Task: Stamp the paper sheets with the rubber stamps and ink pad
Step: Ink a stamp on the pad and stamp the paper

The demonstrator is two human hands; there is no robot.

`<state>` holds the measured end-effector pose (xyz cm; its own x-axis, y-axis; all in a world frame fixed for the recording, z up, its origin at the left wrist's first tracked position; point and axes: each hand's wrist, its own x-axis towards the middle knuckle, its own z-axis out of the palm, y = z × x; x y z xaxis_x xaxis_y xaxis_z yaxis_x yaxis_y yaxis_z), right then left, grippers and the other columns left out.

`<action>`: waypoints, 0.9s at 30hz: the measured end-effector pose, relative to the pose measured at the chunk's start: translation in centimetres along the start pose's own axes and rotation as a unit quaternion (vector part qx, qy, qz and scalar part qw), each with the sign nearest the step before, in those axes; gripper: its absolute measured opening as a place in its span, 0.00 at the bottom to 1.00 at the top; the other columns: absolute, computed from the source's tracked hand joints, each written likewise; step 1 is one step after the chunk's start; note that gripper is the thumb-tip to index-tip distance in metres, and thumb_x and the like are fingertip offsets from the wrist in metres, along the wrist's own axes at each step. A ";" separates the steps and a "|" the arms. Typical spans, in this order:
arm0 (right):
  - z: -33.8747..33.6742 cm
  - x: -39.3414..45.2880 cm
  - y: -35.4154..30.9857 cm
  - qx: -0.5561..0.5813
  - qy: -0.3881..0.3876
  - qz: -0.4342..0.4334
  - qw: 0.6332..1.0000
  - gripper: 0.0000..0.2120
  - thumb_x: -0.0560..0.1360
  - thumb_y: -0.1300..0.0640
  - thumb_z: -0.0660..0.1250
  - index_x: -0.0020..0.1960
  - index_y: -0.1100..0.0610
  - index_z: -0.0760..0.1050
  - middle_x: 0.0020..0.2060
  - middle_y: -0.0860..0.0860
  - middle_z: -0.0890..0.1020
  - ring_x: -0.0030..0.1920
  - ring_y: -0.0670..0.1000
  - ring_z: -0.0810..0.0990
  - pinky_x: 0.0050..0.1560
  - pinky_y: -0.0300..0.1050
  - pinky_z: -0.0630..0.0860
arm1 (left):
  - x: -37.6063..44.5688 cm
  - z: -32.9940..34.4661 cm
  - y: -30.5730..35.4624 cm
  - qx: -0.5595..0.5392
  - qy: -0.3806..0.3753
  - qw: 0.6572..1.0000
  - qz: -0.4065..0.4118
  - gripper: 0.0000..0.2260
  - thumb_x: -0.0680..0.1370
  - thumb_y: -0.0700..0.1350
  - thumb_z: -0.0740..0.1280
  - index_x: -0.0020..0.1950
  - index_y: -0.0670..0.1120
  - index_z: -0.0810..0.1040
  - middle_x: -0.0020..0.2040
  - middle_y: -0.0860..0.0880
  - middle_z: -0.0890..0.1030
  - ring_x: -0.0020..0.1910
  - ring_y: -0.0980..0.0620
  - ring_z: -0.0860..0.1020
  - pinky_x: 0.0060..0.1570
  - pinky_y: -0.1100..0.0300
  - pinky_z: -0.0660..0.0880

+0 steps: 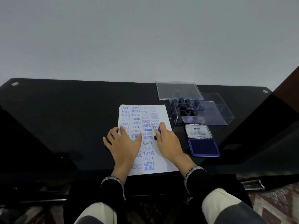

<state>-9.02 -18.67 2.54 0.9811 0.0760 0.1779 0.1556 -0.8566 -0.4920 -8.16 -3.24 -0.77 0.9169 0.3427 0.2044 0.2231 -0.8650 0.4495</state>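
Nearest, I log the left hand [125, 139] flat on the top paper sheet [163, 152], fingers straight and spread, pinning its left half against the black glass desk [64, 113]. It holds nothing.

Just right of it, the right hand [166, 139] grips a rubber stamp [157, 134], fingers curled round the handle, with the dark base showing at the sheet's right column. Whether the face touches the paper I cannot tell.

The sheet's long axis runs near to far; blue prints crowd most of it, and the bare strip lies along its right edge, under and near the right hand.

The open ink pad [204, 147] sits right of the sheet, nearer the right hand, so I judge re-inking a short rightward move.

Farther right and back, the clear stamp box [191, 112] holds the other stamps, its lid [178, 90] lying behind.
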 end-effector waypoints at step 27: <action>-0.2 -0.1 -0.5 -0.031 -0.010 0.011 0.999 0.06 0.83 0.52 0.52 0.51 0.55 0.59 0.28 0.43 0.67 0.25 0.44 0.66 0.25 0.38 0.57 | -0.1 0.0 -0.1 0.002 0.004 1.000 0.003 0.37 0.71 0.67 0.65 0.69 0.41 0.70 0.65 0.43 0.69 0.68 0.42 0.65 0.72 0.40 0.52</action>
<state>-9.25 -18.35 3.00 0.9864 0.0665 0.1503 0.1272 -0.8879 -0.4421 -8.30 -3.23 -0.81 0.9152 0.3412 0.2143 0.2195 -0.8682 0.4450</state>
